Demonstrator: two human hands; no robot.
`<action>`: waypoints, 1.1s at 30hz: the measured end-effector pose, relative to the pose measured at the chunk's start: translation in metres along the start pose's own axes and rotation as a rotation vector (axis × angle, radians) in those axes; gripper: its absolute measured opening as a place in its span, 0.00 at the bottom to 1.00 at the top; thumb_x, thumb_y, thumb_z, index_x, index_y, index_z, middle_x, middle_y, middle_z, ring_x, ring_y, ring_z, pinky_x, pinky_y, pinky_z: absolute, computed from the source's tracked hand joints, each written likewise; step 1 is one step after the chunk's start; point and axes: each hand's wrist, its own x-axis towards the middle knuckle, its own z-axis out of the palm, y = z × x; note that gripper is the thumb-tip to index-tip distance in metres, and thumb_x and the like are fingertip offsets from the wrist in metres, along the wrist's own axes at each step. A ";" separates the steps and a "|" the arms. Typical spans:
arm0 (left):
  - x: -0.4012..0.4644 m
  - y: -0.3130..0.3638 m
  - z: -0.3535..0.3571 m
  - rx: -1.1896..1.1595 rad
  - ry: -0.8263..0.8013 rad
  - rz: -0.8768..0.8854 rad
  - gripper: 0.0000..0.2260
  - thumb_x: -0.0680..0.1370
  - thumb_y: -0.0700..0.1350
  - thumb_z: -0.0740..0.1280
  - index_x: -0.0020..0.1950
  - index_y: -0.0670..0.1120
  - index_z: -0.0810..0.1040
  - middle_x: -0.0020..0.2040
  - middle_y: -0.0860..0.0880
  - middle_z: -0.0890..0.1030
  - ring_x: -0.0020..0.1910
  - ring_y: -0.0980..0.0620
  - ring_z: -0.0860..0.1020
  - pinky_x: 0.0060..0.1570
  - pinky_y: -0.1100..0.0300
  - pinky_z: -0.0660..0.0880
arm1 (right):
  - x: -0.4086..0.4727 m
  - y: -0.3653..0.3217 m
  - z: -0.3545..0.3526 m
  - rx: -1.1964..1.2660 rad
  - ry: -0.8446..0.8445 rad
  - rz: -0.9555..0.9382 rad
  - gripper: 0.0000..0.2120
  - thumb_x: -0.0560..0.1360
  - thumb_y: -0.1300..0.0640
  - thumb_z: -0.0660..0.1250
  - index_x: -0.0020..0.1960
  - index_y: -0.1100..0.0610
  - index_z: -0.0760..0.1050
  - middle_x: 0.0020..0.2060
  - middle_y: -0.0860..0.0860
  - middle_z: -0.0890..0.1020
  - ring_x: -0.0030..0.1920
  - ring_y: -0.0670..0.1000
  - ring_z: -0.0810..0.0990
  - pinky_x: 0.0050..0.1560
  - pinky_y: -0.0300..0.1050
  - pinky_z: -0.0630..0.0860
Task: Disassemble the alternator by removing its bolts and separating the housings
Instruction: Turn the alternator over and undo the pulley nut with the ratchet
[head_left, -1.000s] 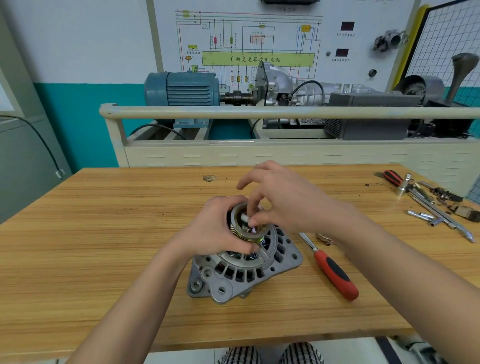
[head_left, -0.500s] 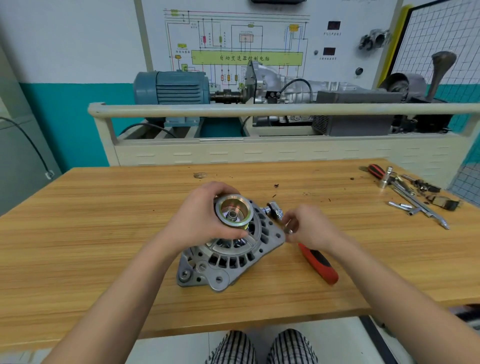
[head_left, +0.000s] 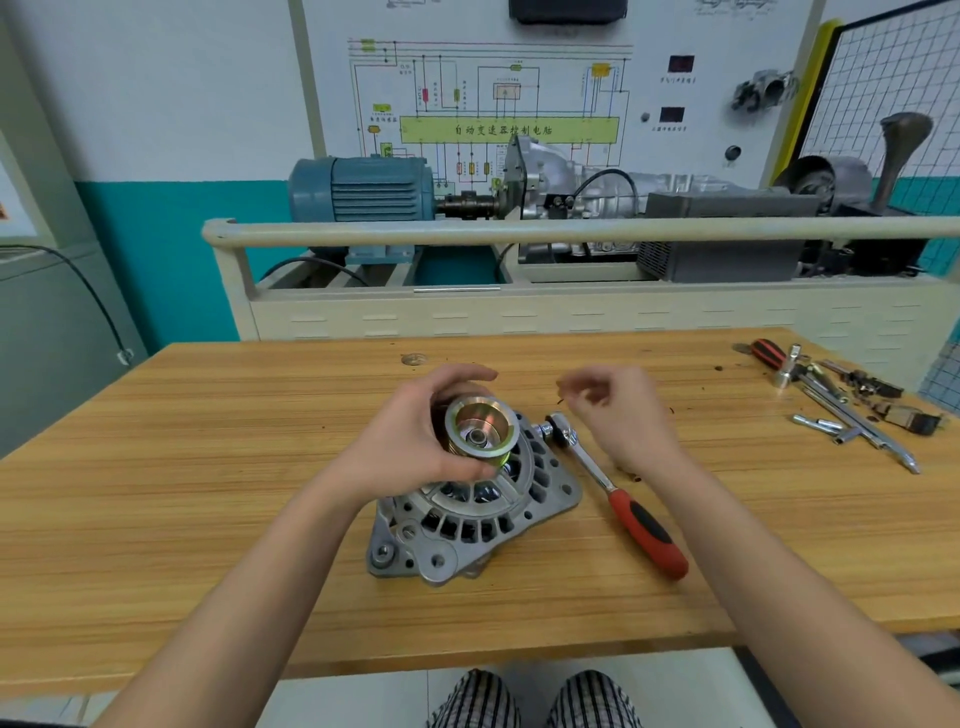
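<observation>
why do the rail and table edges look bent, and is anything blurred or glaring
Head view: wide-angle lens bows the rail and table edge; right hand fingertips are motion-blurred; the pulley in the left hand shows mild glare; lighting is even, shadows soft.

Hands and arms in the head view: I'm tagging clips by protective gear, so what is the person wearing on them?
Nothing shows on them. The left hand and right hand are bare, with no gloves, rings or watch visible. Both forearms are uncovered down to the frame edge; no sleeve appears. Only black-and-white checked trousers show at the bottom.
</observation>
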 end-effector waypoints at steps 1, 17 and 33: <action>0.000 0.000 0.000 0.008 0.011 0.012 0.37 0.60 0.36 0.82 0.65 0.50 0.72 0.55 0.52 0.81 0.54 0.59 0.80 0.56 0.66 0.74 | -0.002 -0.013 -0.006 0.113 0.019 -0.058 0.08 0.76 0.57 0.69 0.53 0.48 0.79 0.48 0.42 0.82 0.46 0.40 0.78 0.46 0.35 0.74; 0.025 0.046 -0.004 -0.046 0.295 0.240 0.35 0.60 0.39 0.82 0.61 0.51 0.70 0.49 0.55 0.83 0.51 0.60 0.81 0.55 0.65 0.75 | -0.010 -0.084 -0.023 0.333 -0.010 -0.271 0.29 0.60 0.49 0.79 0.59 0.56 0.79 0.51 0.48 0.83 0.53 0.49 0.82 0.56 0.53 0.79; 0.074 -0.004 0.006 0.206 -0.092 -0.112 0.17 0.79 0.51 0.64 0.64 0.44 0.73 0.58 0.49 0.80 0.58 0.55 0.77 0.52 0.69 0.72 | 0.023 0.046 0.023 0.073 -0.176 0.154 0.22 0.65 0.55 0.78 0.56 0.56 0.77 0.48 0.43 0.79 0.54 0.45 0.78 0.44 0.29 0.69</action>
